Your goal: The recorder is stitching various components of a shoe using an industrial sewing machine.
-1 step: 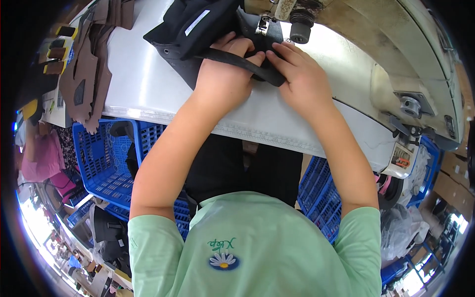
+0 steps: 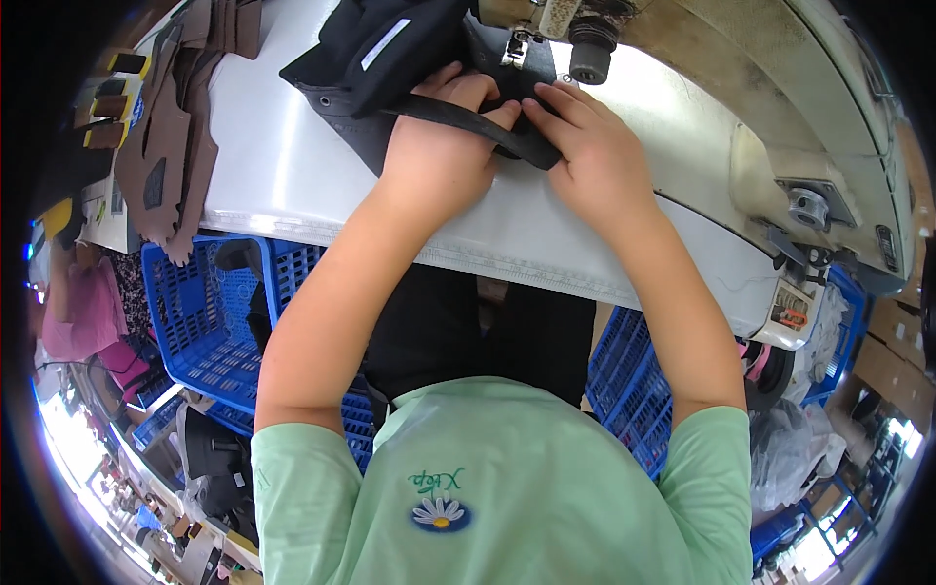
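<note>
A black fabric piece (image 2: pixel 375 73), bag-like, lies bunched on the white sewing table, with a white label strip and a metal eyelet on its left part. My left hand (image 2: pixel 444 146) is closed on it, fingers curled, and a black strap (image 2: pixel 478 123) loops over the back of that hand. From the right, my right hand (image 2: pixel 595 146) pinches the piece's edge, its fingertips close to my left thumb. Just beyond my fingers is the metal presser foot (image 2: pixel 515 49) of a sewing machine (image 2: pixel 780 88), over the black material. The fabric under my fingers is partly hidden.
Brown cut pieces (image 2: pixel 166 146) hang over the table's left end, near several thread spools (image 2: pixel 109 105). Blue plastic baskets (image 2: pixel 205 312) stand below the table edge. The machine's arm fills the right side. A person in pink (image 2: pixel 83 312) sits far left.
</note>
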The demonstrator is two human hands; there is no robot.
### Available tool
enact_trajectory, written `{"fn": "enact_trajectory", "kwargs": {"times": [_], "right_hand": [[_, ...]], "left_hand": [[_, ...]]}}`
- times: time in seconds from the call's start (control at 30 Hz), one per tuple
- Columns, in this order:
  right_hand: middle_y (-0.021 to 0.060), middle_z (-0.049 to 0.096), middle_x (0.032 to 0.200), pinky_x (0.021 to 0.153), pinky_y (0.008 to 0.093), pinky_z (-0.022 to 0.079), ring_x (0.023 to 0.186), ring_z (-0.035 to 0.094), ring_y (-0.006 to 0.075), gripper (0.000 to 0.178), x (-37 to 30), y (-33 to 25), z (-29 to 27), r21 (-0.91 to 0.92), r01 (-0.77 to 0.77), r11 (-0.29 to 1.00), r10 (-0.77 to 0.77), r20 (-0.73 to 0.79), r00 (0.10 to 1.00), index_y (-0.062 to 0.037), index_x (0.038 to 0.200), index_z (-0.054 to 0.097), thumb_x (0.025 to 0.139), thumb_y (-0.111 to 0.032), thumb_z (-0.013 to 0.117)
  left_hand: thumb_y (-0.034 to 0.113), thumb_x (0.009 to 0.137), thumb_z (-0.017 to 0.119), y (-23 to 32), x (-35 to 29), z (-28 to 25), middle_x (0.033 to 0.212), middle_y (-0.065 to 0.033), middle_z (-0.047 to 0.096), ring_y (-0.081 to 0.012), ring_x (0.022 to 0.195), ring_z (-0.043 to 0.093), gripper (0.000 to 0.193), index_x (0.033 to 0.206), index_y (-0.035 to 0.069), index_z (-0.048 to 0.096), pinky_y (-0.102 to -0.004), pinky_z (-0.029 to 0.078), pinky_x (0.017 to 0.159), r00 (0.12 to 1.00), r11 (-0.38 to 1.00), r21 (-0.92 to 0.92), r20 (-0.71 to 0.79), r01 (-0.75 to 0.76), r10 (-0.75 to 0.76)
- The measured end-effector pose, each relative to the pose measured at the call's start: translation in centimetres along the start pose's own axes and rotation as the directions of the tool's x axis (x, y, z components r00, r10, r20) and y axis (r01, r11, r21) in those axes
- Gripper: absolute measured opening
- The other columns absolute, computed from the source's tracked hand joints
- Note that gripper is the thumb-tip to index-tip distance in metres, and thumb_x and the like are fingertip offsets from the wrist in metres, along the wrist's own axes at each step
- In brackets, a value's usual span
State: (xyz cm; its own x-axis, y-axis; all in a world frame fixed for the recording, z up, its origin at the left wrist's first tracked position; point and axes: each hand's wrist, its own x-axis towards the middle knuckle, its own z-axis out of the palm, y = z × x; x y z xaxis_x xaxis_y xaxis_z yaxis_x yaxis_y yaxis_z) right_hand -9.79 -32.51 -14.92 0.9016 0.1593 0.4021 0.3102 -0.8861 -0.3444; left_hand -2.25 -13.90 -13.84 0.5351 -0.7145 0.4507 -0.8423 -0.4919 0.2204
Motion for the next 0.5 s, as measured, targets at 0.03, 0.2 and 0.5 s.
{"fn": "enact_trajectory", "kwargs": {"times": [0.03, 0.2, 0.5], "right_hand": [[0.0129, 0.063, 0.129, 0.105, 0.0435, 0.045, 0.126, 0.055, 0.0324, 0.052, 0.0, -0.1, 0.0, -0.027, 0.009, 1.0, -0.009, -0.006, 1.0, -0.0068, 0.121, 0.068, 0.07, -0.002, 0.063], [0.0144, 0.062, 0.129, 0.105, 0.0438, 0.045, 0.126, 0.054, 0.0326, 0.051, 0.3, -0.6, 0.0, -0.026, 0.003, 1.0, -0.002, 0.004, 1.0, -0.0047, 0.122, 0.067, 0.071, -0.003, 0.063], [0.016, 0.062, 0.128, 0.105, 0.0438, 0.045, 0.125, 0.054, 0.0342, 0.048, 0.8, -1.1, 0.3, -0.037, -0.033, 0.999, 0.032, -0.016, 0.999, -0.0032, 0.122, 0.067, 0.074, -0.003, 0.062]], "left_hand": [[0.001, 0.065, 0.066, 0.0, 0.0, 0.0, 0.102, -0.0065, 0.065, -0.0271, 0.101, 0.063, 0.044, 0.106, 0.013, 0.075, -0.0441, 0.044, 0.107, 1.0, 1.0, -0.003, -0.005, -0.005, 0.005], [-0.001, 0.066, 0.065, -0.7, 0.0, -0.3, 0.103, -0.006, 0.065, -0.0272, 0.104, 0.062, 0.045, 0.108, 0.014, 0.074, -0.0437, 0.043, 0.107, 1.0, 1.0, -0.004, 0.016, -0.021, 0.021], [0.0, 0.067, 0.067, -2.3, 0.6, 0.0, 0.108, -0.0041, 0.065, -0.0311, 0.112, 0.06, 0.043, 0.106, 0.016, 0.075, -0.0432, 0.042, 0.106, 0.998, 0.998, -0.002, 0.018, -0.062, 0.062]]}}
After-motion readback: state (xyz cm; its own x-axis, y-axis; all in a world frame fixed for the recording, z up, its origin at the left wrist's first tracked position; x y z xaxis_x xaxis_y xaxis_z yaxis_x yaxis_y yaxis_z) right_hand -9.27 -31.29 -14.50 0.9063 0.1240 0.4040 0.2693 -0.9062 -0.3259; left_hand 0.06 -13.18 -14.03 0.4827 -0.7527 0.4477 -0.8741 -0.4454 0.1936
